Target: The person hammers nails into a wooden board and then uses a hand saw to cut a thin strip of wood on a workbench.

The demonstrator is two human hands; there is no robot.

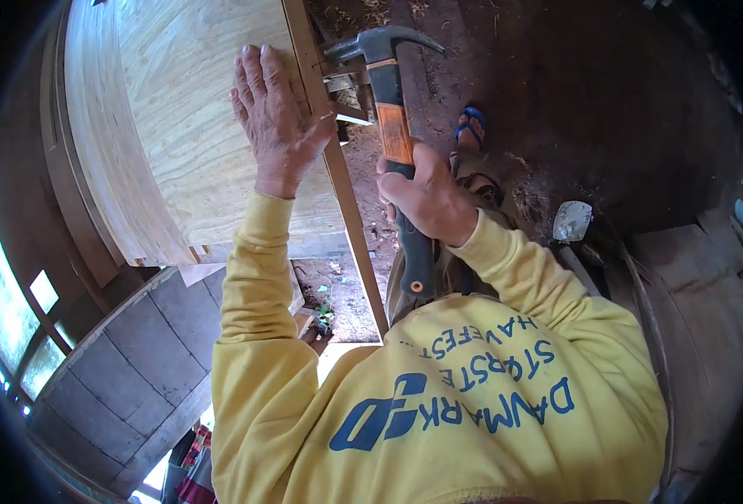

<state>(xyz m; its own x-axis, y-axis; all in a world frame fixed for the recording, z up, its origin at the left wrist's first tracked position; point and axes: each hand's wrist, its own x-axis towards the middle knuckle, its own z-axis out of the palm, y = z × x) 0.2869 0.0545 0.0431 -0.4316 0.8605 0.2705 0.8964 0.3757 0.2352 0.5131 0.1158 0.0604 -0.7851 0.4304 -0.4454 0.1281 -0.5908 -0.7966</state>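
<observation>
My left hand (pixel 283 126) lies flat on a pale plywood panel (pixel 187 109), its fingers stretched out together. The thumb reaches over a narrow wooden strip (pixel 350 210) that runs along the panel's right edge. To the right of the strip, my right hand (pixel 433 195) is wrapped round the handle of a claw hammer (pixel 394 130) with a dark and orange grip. The hammer's striking face points left, close to the strip's side above my left hand, while its claw points right. Whether the face touches anything there I cannot tell.
Dark ground with wood scraps stretches below. My foot in a blue sandal (pixel 471 126) shows past the hammer. A whitish container (pixel 572 221) stands on the right, near brown boards (pixel 691 260). Grey block-like panelling (pixel 136 378) curves along the lower left.
</observation>
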